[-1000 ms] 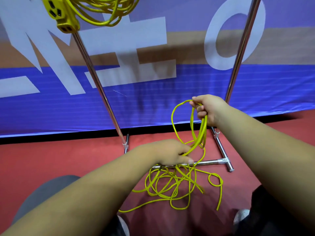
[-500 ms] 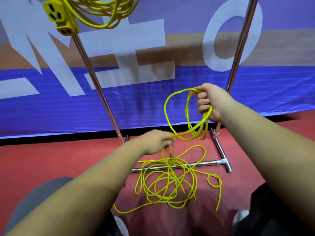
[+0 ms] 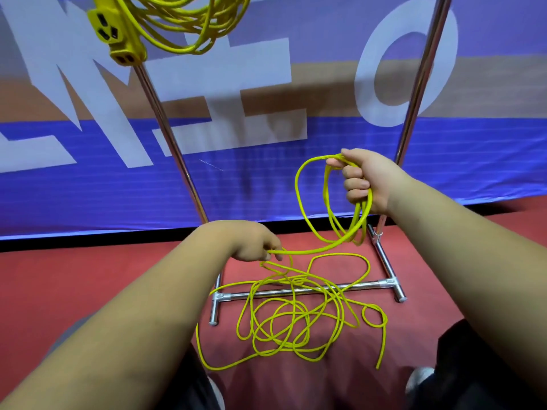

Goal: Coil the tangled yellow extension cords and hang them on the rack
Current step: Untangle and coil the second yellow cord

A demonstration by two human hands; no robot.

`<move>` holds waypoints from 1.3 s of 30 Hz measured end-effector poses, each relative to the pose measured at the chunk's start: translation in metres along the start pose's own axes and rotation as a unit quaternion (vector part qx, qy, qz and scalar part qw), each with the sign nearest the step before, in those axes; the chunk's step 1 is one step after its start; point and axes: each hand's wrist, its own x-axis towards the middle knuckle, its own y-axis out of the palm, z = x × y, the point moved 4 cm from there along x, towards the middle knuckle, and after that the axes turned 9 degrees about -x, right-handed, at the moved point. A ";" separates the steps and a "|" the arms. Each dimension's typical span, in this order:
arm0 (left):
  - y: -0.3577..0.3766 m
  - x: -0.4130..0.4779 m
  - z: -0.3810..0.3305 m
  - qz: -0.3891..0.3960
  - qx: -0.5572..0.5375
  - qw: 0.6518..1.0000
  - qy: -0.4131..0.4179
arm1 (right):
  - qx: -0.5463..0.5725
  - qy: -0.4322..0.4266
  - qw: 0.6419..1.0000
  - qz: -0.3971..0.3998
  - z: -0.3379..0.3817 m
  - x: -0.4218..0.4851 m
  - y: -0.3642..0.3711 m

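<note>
Red floor (image 3: 88, 276) underfoot, blue banner (image 3: 118, 187) behind, with the steel rack (image 3: 174, 149) standing at the banner's foot. One finished coil (image 3: 189, 28) hangs at the rack's top, and its outlet block (image 3: 118, 34) dangles beside the left upright.

My right hand (image 3: 367, 179) is fisted round a few gathered loops (image 3: 361, 213), raised near the right upright. My left hand (image 3: 251, 241) is lower and pinches a single strand between thumb and fingertips; that strand runs up to the loops. The rest of the cord is a tangle (image 3: 296, 321) on the floor, draped across the base crossbar (image 3: 296, 292). The free end (image 3: 379, 359) lies on the near side of the bar.

Risks, as I judge them:
- the tangle has many crossings, so a hard pull could cinch them into a knot
- cannot tell whether any strand passes under the crossbar; one that does would snag and drag the rack
- small closed ring (image 3: 373, 305) near the free end may tighten into a kink
- loops in my fist are uneven, and the widest could slip out or catch the upright
</note>
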 end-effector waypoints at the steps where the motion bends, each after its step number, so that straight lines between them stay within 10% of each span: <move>1: 0.001 0.001 -0.001 0.008 0.000 1.000 -0.022 | -0.022 -0.008 1.000 0.008 0.000 -0.001 0.003; 8: -0.033 0.021 0.021 -0.294 -0.286 0.908 -0.083 | -0.098 0.019 0.988 0.120 -0.005 -0.020 0.030; 14: -0.051 0.023 0.011 -0.421 -0.279 0.863 0.006 | -0.149 0.048 0.977 0.144 -0.019 -0.029 0.044; 27: -0.039 0.052 0.013 -0.299 -0.258 0.918 -0.024 | -0.109 0.031 0.986 0.121 -0.020 -0.024 0.039; 32: 0.007 0.060 0.023 -0.098 -0.353 0.924 -0.110 | -0.010 -0.018 0.996 0.086 -0.005 -0.017 0.038; 39: 0.069 0.081 -0.021 -0.047 -0.112 0.993 0.009 | 0.150 -0.012 0.979 0.135 0.014 -0.019 0.034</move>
